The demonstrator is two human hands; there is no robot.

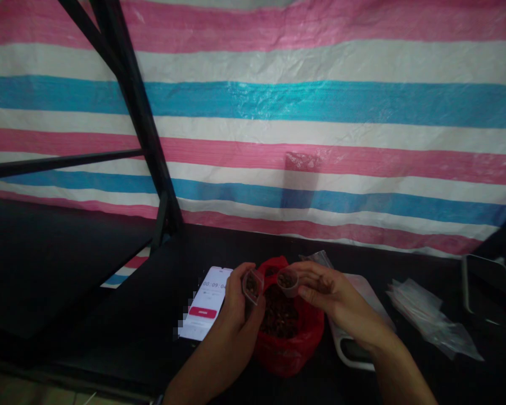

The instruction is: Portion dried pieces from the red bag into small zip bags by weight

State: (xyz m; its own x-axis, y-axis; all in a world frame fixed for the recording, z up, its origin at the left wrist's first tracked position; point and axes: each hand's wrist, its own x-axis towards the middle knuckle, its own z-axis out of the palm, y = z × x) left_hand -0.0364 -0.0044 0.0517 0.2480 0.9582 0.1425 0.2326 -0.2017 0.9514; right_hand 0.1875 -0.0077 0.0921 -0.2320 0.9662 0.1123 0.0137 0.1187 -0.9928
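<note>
My left hand (238,315) is closed around a small clear plastic bag (252,286), its mouth held open and dark brown beans showing inside. Between the thumb and fingers of my right hand (326,289) is a small clear cup (292,291) with more of the beans, which look like coffee beans. The cup is tilted toward the bag, a short gap apart. Below both hands stands an open red plastic bag (289,354) with many beans (278,315) in it. My right forearm partly hides a white scale (352,351).
A lit phone (202,315) showing a timer lies left of my left hand. Flat clear zip bags (430,315) lie right of the scale, and a dark phone-like device (489,289) farther right. A black metal post (139,112) rises at left before a striped sheet (320,101).
</note>
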